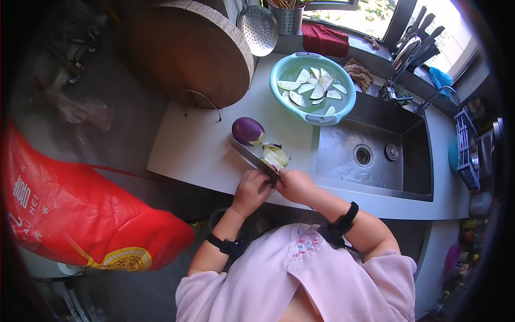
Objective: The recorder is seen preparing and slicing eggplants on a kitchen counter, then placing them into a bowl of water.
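Note:
My right hand (295,184) is closed around the handle end of a kitchen knife (246,153), whose broad blade points to the upper left over the white countertop. Close to the blade's near side, my left hand (252,190) has bent fingers against an eggplant piece that the knife and fingers mostly hide. Pale cut eggplant pieces (277,155) lie just beyond the blade. A larger purple eggplant (248,131) rests by the blade's far end. Farther back, a light blue plastic basin (352,105) holds water with several eggplant slices (317,91) in it.
A stainless steel sink (342,169) is set in the countertop (193,149) at right, with a faucet (388,89) behind it. A thick round wooden chopping board (201,60) stands upright at the back left. A knife block with knives (426,46) stands by the window. A red bag (104,209) bulges at left.

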`<action>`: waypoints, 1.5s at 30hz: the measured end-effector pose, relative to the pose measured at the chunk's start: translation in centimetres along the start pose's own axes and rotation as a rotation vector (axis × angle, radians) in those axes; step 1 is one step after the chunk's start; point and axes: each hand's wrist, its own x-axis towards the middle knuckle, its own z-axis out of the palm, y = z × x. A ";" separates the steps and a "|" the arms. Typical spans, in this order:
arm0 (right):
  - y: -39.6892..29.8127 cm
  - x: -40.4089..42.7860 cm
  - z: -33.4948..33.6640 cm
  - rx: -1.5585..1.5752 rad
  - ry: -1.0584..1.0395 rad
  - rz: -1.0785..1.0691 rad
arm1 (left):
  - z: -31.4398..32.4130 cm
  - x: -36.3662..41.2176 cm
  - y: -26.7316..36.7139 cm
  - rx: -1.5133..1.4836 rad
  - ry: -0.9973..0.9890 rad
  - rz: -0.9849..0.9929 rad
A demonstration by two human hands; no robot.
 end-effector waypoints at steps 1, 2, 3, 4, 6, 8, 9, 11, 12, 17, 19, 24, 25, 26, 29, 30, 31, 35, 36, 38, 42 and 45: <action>-0.1 -0.2 -0.4 0.020 -0.016 0.013 | 0.0 -0.2 -0.1 0.005 0.022 0.023; -0.3 -0.6 -1.0 0.019 -0.018 0.010 | -0.1 -0.3 -0.2 0.007 0.024 0.020; -0.7 -1.2 -1.9 -0.011 -0.027 0.004 | -0.2 -0.5 -0.2 -0.011 0.035 0.008; -0.9 -1.7 -2.7 -0.043 -0.035 0.000 | -0.1 -0.5 -0.2 -0.031 0.045 -0.002; -1.4 -2.2 -3.8 -0.074 -0.080 -0.011 | -0.1 -0.5 -0.2 -0.041 0.047 -0.004; -1.4 -2.1 -3.9 -0.101 -0.125 -0.021 | -0.1 -0.4 -0.3 -0.049 0.046 -0.006; -1.4 -1.9 -3.6 -0.098 -0.126 -0.011 | -0.1 -0.4 -0.3 -0.042 0.046 -0.004; -1.4 -1.4 -2.9 -0.093 -0.128 -0.002 | -0.1 -0.4 -0.3 -0.034 0.046 -0.004; -1.5 -1.0 -2.1 -0.072 -0.142 0.023 | -0.3 -0.5 -0.4 -0.019 0.035 -0.006; -0.9 -0.3 0.7 -0.006 0.023 -0.001 | -0.3 -0.4 -0.4 0.017 0.009 0.030; -0.5 -0.3 0.1 0.038 0.002 0.001 | -0.2 -0.4 0.1 -0.003 0.062 0.033; -1.4 -2.0 -2.6 -0.042 -0.055 -0.021 | -0.2 -0.9 -0.3 -0.043 0.069 0.010; -1.4 -2.0 -2.7 -0.063 -0.075 -0.038 | -0.3 -0.9 -0.3 -0.044 0.058 0.006; -1.4 -1.9 -2.6 -0.063 -0.079 -0.037 | -0.2 -1.0 -0.5 -0.045 0.058 0.002; -1.8 -1.4 -2.2 -0.062 -0.116 -0.024 | -0.1 -1.2 -0.8 -0.038 0.062 0.007; -1.9 -1.2 -1.9 -0.032 -0.119 -0.001 | 0.0 -1.1 -0.8 -0.029 0.065 0.019; -2.0 -0.9 -1.6 -0.002 -0.120 0.021 | 0.0 -1.1 -0.7 -0.018 0.068 0.033; -1.4 0.1 1.0 -0.030 -0.036 -0.010 | 0.0 -1.0 -0.7 0.000 0.052 0.022; -1.6 0.1 0.9 -0.008 -0.010 0.000 | -0.1 -1.1 -0.6 0.006 0.052 0.026; -1.5 0.1 0.9 0.015 0.022 0.010 | -0.2 -1.2 -0.4 0.014 0.052 0.036; -0.5 -0.2 -0.1 0.053 0.043 -0.056 | -0.1 -1.0 -0.6 0.030 0.013 0.038; -0.2 -1.1 -2.5 0.128 0.141 -0.096 | -0.5 -0.6 -1.0 0.057 -0.093 -0.001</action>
